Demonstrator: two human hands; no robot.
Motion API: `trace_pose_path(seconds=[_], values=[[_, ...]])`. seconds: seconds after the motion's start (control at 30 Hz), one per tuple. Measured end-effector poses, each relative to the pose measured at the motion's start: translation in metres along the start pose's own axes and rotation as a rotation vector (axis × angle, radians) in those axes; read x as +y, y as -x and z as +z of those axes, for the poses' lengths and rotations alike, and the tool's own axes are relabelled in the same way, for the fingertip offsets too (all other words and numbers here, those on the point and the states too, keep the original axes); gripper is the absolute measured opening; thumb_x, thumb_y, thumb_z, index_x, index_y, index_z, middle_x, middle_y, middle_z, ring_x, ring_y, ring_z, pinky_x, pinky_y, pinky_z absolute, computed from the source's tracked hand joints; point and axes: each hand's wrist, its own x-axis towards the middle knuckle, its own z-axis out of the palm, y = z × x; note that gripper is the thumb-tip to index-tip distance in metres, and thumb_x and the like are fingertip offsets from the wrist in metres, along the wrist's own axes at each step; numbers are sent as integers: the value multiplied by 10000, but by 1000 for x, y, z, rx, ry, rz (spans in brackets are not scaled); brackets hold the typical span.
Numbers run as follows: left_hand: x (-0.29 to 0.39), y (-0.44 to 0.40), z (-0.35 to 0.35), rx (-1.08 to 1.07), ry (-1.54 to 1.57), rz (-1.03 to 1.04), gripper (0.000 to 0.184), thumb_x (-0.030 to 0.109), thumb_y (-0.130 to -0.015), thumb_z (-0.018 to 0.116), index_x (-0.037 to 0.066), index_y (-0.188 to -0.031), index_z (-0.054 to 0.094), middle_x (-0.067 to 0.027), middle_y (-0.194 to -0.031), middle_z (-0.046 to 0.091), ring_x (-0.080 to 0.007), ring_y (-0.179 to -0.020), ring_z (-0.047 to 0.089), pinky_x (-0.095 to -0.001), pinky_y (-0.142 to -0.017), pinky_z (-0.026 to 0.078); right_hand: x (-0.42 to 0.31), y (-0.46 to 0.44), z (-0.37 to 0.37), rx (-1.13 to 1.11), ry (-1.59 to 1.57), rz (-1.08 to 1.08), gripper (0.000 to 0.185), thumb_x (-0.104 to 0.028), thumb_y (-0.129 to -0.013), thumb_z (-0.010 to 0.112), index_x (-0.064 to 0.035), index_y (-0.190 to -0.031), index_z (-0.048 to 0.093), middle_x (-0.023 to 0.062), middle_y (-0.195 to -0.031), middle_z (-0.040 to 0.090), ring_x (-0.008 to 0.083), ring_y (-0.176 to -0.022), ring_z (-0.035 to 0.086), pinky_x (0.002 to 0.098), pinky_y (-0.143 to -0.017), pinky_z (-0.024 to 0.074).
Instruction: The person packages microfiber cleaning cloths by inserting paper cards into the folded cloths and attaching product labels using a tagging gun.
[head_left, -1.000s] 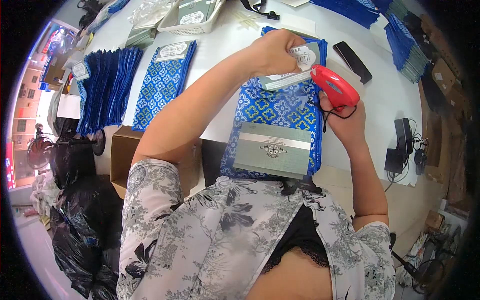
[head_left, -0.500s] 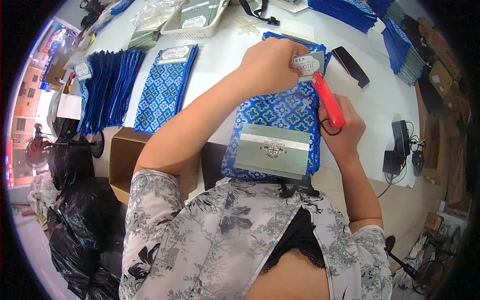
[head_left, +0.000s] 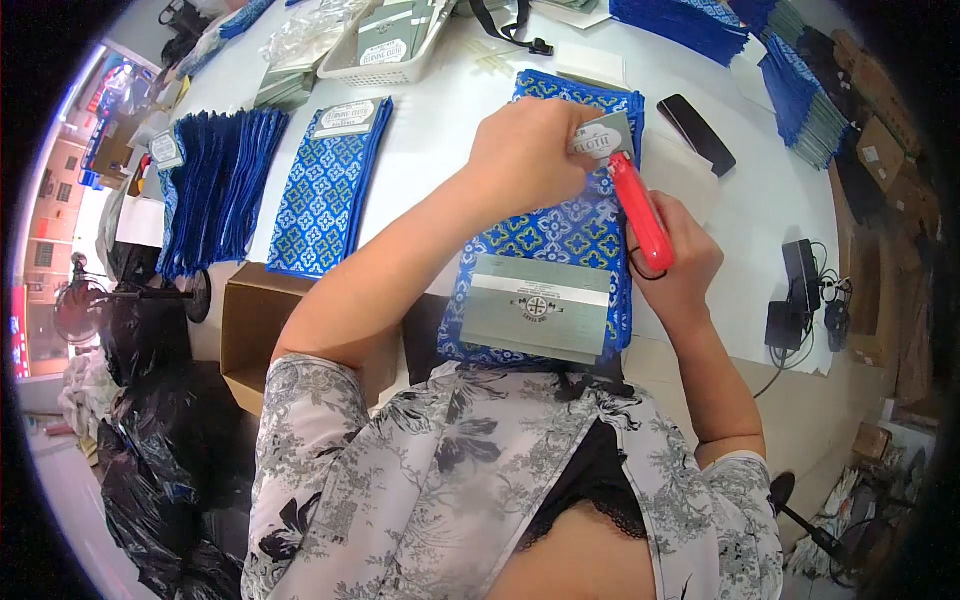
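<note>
My left hand is closed on a grey-green label card with a white "CLOTH" emblem, above a stack of blue patterned cloths. In my right hand is a red handheld tool with a black cord loop. The tool's tip touches or nearly touches the lower right edge of the card; which of the two cannot be told. Another grey-green card lies across the near end of the stack. My left fingertips are partly hidden behind the card.
Left of the stack lie a labelled cloth bundle and a row of folded blue cloths. A white basket holds cards. At right are a black phone-like object and black adapters. A cardboard box stands below the table edge.
My left hand has moved slightly nearer to me with the card, now tilted. The red tool has turned from its broad side to a narrow edge-on view and moved slightly down and left.
</note>
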Motion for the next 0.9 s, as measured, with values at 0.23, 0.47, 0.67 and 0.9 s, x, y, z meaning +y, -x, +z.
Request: trace_pose_path(seconds=[0.23,0.47,0.67,0.9], values=[[4,4,3,53,-36,70,355,168,-742,721,104,-1091,725,-197,-802,685,-376,-772,670,-421,-695,528,0,7,-2,-53,12,41,416,-123,-699,769,-79,-1086,622,84,-935,687,286,-797,679,372,-640,521],[7,7,9,25,-22,142,307,144,-747,699,120,-1052,725,-202,-785,668,-396,-762,648,-431,-674,521,0,7,0,-70,8,54,408,-133,-711,766,-80,-1089,622,86,-937,688,287,-798,678,374,-642,522],[9,6,5,-25,-17,138,359,105,-721,677,62,-1075,716,-190,-811,692,-363,-806,676,-451,-743,540,-2,7,-1,-68,29,53,399,-141,-721,758,-79,-1091,623,88,-916,683,290,-789,674,379,-629,515],[8,4,5,28,-52,180,382,178,-793,698,23,-1132,610,-243,-844,660,-437,-831,629,-486,-731,497,4,1,-4,-123,64,101,318,-193,-697,771,-130,-977,634,75,-779,664,282,-705,661,376,-588,487]])
